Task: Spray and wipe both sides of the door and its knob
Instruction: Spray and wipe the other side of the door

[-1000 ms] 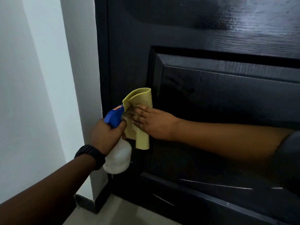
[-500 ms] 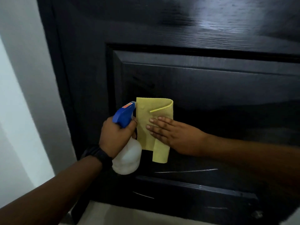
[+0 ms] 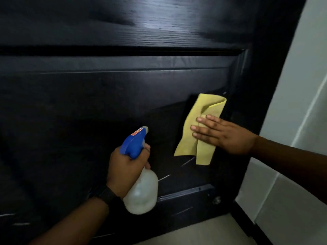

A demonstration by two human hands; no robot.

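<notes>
The black panelled door (image 3: 106, 96) fills most of the view. My right hand (image 3: 221, 134) presses a folded yellow cloth (image 3: 198, 128) flat against the door's lower panel near its right edge, fingers straight. My left hand (image 3: 127, 167) grips a white spray bottle (image 3: 141, 191) with a blue trigger head (image 3: 133, 144), nozzle pointing at the door, left of and below the cloth. A black watch sits on my left wrist. No knob is in view.
A white wall (image 3: 300, 85) stands to the right of the dark door frame (image 3: 269, 85). Pale floor (image 3: 203, 232) shows along the bottom. A small metal fitting (image 3: 216, 200) sits low on the door near its right corner.
My right hand has slid the cloth from the panel's left side across to its right side. The view has swung right with it, and my left hand followed with the bottle.
</notes>
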